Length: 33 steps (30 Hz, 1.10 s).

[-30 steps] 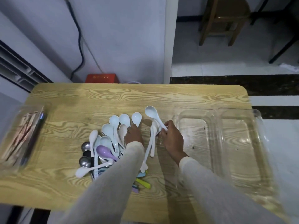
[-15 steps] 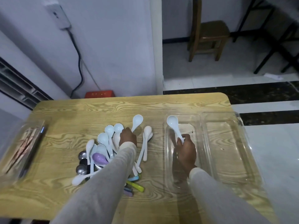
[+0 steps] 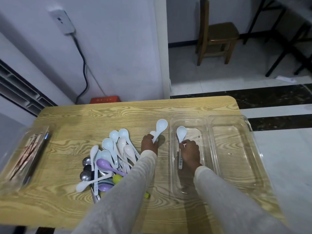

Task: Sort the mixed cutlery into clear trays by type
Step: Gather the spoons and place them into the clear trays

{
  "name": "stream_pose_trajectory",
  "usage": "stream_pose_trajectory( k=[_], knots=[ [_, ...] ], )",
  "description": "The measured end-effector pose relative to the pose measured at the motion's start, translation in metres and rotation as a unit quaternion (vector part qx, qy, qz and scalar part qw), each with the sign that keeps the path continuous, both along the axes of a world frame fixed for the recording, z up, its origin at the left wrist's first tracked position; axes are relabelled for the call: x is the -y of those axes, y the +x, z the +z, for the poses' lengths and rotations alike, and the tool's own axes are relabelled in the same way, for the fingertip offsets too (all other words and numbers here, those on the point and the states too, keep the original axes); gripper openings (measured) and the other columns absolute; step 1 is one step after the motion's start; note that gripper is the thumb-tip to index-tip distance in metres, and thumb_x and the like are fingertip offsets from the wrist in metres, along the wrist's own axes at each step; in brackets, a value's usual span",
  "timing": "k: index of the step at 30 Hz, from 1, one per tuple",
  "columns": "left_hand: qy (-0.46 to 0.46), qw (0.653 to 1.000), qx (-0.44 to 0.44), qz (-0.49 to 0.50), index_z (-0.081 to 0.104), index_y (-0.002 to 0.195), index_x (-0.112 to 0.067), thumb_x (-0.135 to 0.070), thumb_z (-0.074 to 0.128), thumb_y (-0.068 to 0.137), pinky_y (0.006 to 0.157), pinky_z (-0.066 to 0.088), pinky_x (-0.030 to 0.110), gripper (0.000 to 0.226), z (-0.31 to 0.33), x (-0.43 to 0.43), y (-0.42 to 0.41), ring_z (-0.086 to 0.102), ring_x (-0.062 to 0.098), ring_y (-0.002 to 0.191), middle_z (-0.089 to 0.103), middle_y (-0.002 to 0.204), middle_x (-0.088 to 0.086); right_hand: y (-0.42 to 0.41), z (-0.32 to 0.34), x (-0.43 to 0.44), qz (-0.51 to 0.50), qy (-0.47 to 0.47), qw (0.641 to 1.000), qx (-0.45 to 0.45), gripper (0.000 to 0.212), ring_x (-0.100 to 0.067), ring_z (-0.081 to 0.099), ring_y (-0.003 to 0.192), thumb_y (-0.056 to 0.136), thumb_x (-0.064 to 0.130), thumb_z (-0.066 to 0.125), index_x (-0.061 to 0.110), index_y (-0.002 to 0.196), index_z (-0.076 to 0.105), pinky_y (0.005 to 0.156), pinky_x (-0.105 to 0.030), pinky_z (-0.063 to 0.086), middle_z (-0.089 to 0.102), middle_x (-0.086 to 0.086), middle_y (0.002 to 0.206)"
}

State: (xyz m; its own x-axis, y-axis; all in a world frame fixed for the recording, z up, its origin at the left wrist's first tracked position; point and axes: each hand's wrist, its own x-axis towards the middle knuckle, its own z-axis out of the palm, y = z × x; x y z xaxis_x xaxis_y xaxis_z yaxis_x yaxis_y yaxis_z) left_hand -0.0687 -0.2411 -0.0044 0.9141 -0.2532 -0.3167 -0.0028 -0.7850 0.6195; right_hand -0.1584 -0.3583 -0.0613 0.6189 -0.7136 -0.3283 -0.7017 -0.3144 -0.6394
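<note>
A heap of mixed cutlery [image 3: 109, 159] lies on the wooden table: several white plastic spoons, a purple spoon [image 3: 104, 165], round metal spoons [image 3: 85, 168] and green pieces. My left hand [image 3: 149, 144] grips a white spoon [image 3: 160, 128] by its handle, just right of the heap, bowl pointing away. My right hand [image 3: 190, 152] is inside the left compartment of the clear two-part tray [image 3: 208, 149] and pinches another white spoon [image 3: 181, 134], whose handle runs under my palm.
At the table's left edge a second clear tray [image 3: 20, 159] holds chopsticks and other long pieces. The right compartment [image 3: 236, 149] of the two-part tray has nothing in it. A red box [image 3: 104, 99] sits behind the table, a wooden chair [image 3: 217, 41] beyond.
My right hand carried its white spoon from the heap into the tray's left compartment and lowered it. My left hand took hold of a white spoon and lifted it to the right of the heap.
</note>
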Motion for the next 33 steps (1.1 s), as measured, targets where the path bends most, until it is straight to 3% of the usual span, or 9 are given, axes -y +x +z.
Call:
stream_pose_trajectory(
  k=[3, 5, 8, 12, 17, 20, 23, 28, 33],
  knots=[
    [-0.025, 1.000, 0.003, -0.012, 0.061, 0.100, -0.003, -0.005, 0.054, 0.085, 0.076, 0.039, 0.028, 0.017, -0.001, 0.019, -0.012, 0.058, 0.029, 0.097, 0.057, 0.102, 0.016, 0.004, 0.012, 0.002, -0.058, 0.122, 0.983, 0.124, 0.023, -0.020, 0.059, 0.081, 0.094, 0.031, 0.053, 0.012, 0.094, 0.065, 0.070, -0.031, 0.048, 0.064, -0.004, 0.086],
    [-0.042, 0.999, -0.021, -0.021, 0.061, 0.102, -0.002, -0.008, 0.054, 0.086, 0.073, 0.039, 0.026, 0.019, 0.000, 0.034, -0.023, 0.058, 0.024, 0.088, 0.060, 0.098, 0.013, 0.008, 0.023, 0.005, -0.091, 0.179, 0.965, 0.170, 0.023, -0.013, 0.058, 0.071, 0.093, 0.033, 0.056, 0.013, 0.090, 0.067, 0.060, -0.019, 0.043, 0.064, 0.001, 0.078],
    [-0.050, 0.995, -0.042, -0.076, 0.058, 0.113, -0.003, -0.011, 0.053, 0.089, 0.079, 0.040, 0.025, 0.026, 0.001, 0.056, -0.040, 0.059, 0.026, 0.100, 0.061, 0.112, 0.012, 0.011, 0.029, 0.017, -0.138, 0.199, 0.948, 0.205, 0.020, -0.007, 0.057, 0.061, 0.090, 0.026, 0.062, 0.009, 0.080, 0.068, 0.052, -0.013, 0.041, 0.063, 0.003, 0.068],
    [-0.055, 0.988, -0.034, -0.141, 0.055, 0.120, -0.005, -0.016, 0.056, 0.090, 0.087, 0.040, 0.025, 0.032, 0.000, 0.063, -0.051, 0.056, 0.027, 0.106, 0.056, 0.117, 0.014, 0.011, 0.025, 0.039, -0.211, 0.204, 0.936, 0.197, 0.034, -0.015, 0.049, 0.053, 0.085, 0.012, 0.065, 0.014, 0.054, 0.052, 0.055, -0.026, 0.039, 0.053, -0.001, 0.054],
    [0.001, 0.988, 0.027, -0.151, 0.056, 0.119, -0.014, -0.024, 0.048, 0.094, 0.098, 0.042, 0.037, 0.028, -0.002, 0.040, -0.021, 0.053, 0.023, 0.111, 0.055, 0.119, 0.008, -0.001, 0.013, 0.052, -0.179, 0.137, 0.969, 0.101, 0.019, -0.024, 0.057, 0.069, 0.087, 0.017, 0.061, 0.009, 0.071, 0.058, 0.067, -0.031, 0.045, 0.060, -0.007, 0.071],
    [0.074, 0.983, 0.056, -0.161, 0.052, 0.122, -0.014, -0.019, 0.044, 0.094, 0.099, 0.040, 0.037, 0.029, -0.007, 0.017, 0.000, 0.048, 0.025, 0.118, 0.050, 0.125, 0.009, -0.002, -0.002, 0.045, -0.125, 0.145, 0.980, 0.046, 0.023, -0.030, 0.063, 0.077, 0.088, 0.023, 0.062, 0.004, 0.075, 0.065, 0.076, -0.038, 0.051, 0.066, -0.012, 0.076],
    [0.136, 0.978, 0.044, -0.151, 0.049, 0.120, -0.013, -0.017, 0.044, 0.092, 0.094, 0.041, 0.038, 0.029, -0.011, -0.003, 0.014, 0.047, 0.030, 0.115, 0.049, 0.119, 0.011, 0.001, -0.012, 0.036, -0.106, 0.140, 0.984, 0.017, 0.024, -0.032, 0.064, 0.097, 0.091, 0.022, 0.058, 0.002, 0.099, 0.069, 0.082, -0.030, 0.047, 0.070, -0.016, 0.101],
    [0.178, 0.974, 0.032, -0.136, 0.045, 0.129, -0.015, -0.015, 0.040, 0.094, 0.098, 0.037, 0.036, 0.035, -0.015, -0.028, 0.030, 0.044, 0.027, 0.123, 0.045, 0.129, 0.009, 0.009, -0.004, 0.020, -0.093, 0.044, 0.994, 0.023, 0.028, -0.030, 0.058, 0.108, 0.092, 0.016, 0.053, 0.009, 0.118, 0.058, 0.086, -0.034, 0.045, 0.057, -0.014, 0.121],
    [0.197, 0.968, 0.061, -0.141, 0.040, 0.136, -0.020, -0.017, 0.042, 0.095, 0.102, 0.036, 0.034, 0.042, -0.016, -0.057, 0.052, 0.042, 0.023, 0.126, 0.045, 0.138, 0.005, 0.028, 0.016, -0.010, 0.027, -0.052, 0.993, 0.101, 0.027, -0.024, 0.056, 0.099, 0.093, 0.010, 0.046, 0.015, 0.117, 0.057, 0.074, -0.033, 0.044, 0.054, -0.008, 0.114]
  ],
)
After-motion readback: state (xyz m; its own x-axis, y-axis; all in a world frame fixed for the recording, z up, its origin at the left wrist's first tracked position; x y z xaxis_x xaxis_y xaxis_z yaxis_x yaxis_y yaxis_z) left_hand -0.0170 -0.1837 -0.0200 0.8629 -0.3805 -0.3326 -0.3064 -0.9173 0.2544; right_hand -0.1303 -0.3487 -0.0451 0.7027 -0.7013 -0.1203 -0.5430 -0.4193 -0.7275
